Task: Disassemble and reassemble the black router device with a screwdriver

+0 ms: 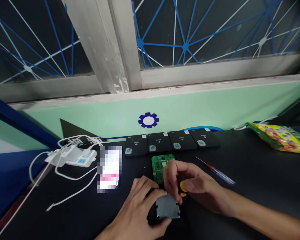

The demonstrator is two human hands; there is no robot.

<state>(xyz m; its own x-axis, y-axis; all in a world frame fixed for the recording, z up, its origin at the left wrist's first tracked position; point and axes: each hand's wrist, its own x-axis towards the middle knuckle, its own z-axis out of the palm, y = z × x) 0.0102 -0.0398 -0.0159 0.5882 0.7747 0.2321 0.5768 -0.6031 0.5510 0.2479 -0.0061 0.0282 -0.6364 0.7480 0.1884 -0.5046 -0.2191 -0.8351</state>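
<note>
Two bare hands work close to a green circuit board [158,170], which serves as the landmark here and lies flat on the black surface [255,181]. On the near side of the board, the left hand [140,204] has its fingers and thumb clamped around the edges of a grey metal plate [168,207] with notched sides. The right hand [195,185], overlapping the board's right side in this view, has its thumb and fingers together on a small yellow piece [182,186], mostly hidden; its exact kind cannot be told. Its lower fingertips are at the plate's right edge.

Four flat black cases [158,142] with white labels stand in a row beyond the board. To the board's right lies a screwdriver [220,173] with a red collar and clear handle; farther right is a yellow-green snack bag [282,138]. Left of the board are a pixelated phone [109,170] and, past it, a white power strip [83,158] with tangled white cables [72,179].
</note>
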